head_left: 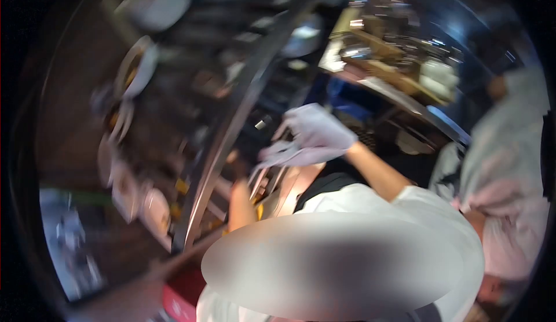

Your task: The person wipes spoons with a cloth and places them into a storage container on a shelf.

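My right hand [315, 138] wears a pale glove and is in the middle of the view, in front of my white clothing. Its fingers are bent inward around something small and greyish that I cannot make out. To the left is my bare left forearm, reaching up to my left hand [236, 168], which is dark and smeared by motion; its fingers and anything in them cannot be told. Both hands are beside a long metal edge [217, 154] that runs diagonally.
Pale round dishes [139, 70] lie blurred beyond the edge on the left. At the upper right, a wooden tray [382, 47] holds shiny items and white pieces. A person in light clothing [504, 148] is close on the right. A red box [179, 304] is at the lower left.
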{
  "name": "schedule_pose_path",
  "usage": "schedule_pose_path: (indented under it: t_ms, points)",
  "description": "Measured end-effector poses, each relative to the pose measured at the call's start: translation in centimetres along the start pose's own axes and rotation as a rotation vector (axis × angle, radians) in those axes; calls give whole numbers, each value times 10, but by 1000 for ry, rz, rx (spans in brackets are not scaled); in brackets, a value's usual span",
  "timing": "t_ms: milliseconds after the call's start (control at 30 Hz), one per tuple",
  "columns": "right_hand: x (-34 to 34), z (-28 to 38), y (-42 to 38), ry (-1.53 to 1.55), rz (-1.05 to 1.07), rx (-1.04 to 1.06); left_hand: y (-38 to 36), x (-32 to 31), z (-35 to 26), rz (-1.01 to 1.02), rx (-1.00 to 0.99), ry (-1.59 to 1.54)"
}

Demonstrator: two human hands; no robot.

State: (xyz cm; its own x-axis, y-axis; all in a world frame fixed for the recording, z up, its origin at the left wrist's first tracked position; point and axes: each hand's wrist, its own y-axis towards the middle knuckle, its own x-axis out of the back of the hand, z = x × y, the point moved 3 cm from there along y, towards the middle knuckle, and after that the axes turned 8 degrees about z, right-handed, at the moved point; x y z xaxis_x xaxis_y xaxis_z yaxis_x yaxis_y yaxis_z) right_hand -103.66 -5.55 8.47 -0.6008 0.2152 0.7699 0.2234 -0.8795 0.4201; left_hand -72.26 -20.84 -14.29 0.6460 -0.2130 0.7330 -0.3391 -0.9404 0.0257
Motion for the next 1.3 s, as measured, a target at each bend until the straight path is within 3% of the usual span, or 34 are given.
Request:
schedule_pose_path:
  t_ms: [67, 100, 133, 167, 200, 233, 267, 300, 367, 400, 433, 467, 500, 533, 600, 633, 667, 733, 800, 867, 933, 1000, 1033, 1100, 1133, 1200, 1233, 1267, 1300]
  points:
    - [30, 6, -12, 320, -127, 401, 11, -1, 19, 63, 7, -177]
    - [46, 19, 4, 793, 17, 97, 22, -4, 37, 85, 22, -316]
    - [-51, -48, -22, 730, -29, 264, 34, -13, 58, 103, 39, -456]
    - [-41, -38, -17, 839, 75, -30, 52, -26, 93, 121, 40, -577]
    - [-25, -27, -17, 115, 18, 130, 92, -52, 149, 213, -97, -731]
    - [-11, -15, -17, 812, -82, -185, 84, -49, 141, 130, 68, -775]
    - [-6, -4, -22, 1500, -183, -500, 66, -32, 86, 34, 235, -834]
    - [1, -4, -26, 1480, -195, -492, 35, 4, -31, -75, 389, -900]
    - [19, 22, -32, -234, -111, 145, 49, -13, 32, 72, -142, -385]
    - [9, 19, -40, -256, -124, 138, 40, -4, 10, 50, -402, -181]
    - [-11, 8, -49, 12, -56, -47, 25, -2, 15, 58, 145, -736]
    - [-26, 3, -59, 289, 17, -232, 18, 9, 12, 67, 140, -740]
    - [-13, 26, -59, -102, 62, -282, 7, 17, 11, 132, -29, -100]
    - [1, 52, -57, -110, 65, -277, -1, 20, 10, 177, -194, 540]
    - [39, 106, -47, -354, -195, -183, -6, 30, 16, 117, -286, 586]
    - [-12, 63, -62, -498, -198, -247, -6, 32, 16, 68, -374, 636]
    - [-15, 72, -62, -508, -204, -246, -9, 37, 1, 62, -383, 632]
    - [-9, 88, -64, -343, -158, -271, -19, 48, -45, 167, 129, -1192]
    - [-6, 108, -69, -166, -100, -294, -7, 35, -26, 103, 68, -1075]
    - [-11, 125, -77, 25, -24, -311, -10, 24, -17, 119, 125, -690]
    - [-18, 124, -85, 34, -108, -309, -15, 7, -10, 116, 12, -717]
    - [-9, 141, -84, -16, 57, -259, -19, 7, 1, 9, -149, -227]
    - [-15, 136, -88, 70, -129, -105, -15, 9, 6, -4, -155, -222]
    - [-14, 141, -85, 26, -51, -128, -20, 28, 2, -233, -292, 17]
    - [-13, 141, -84, -29, 37, -157, -16, 33, -1, -238, -293, 18]
    - [-9, 146, -80, -11, -29, -107, -17, 49, -31, 28, 54, -674]
    - [-12, 145, -76, -131, 7, -163, -22, 55, -39, -221, -51, -447]
    - [-13, 145, -71, -252, 41, -214, -28, 66, -47, -227, -41, -443]
    - [-6, 149, -62, -277, 38, -216, -33, 82, -67, -23, -36, -324]
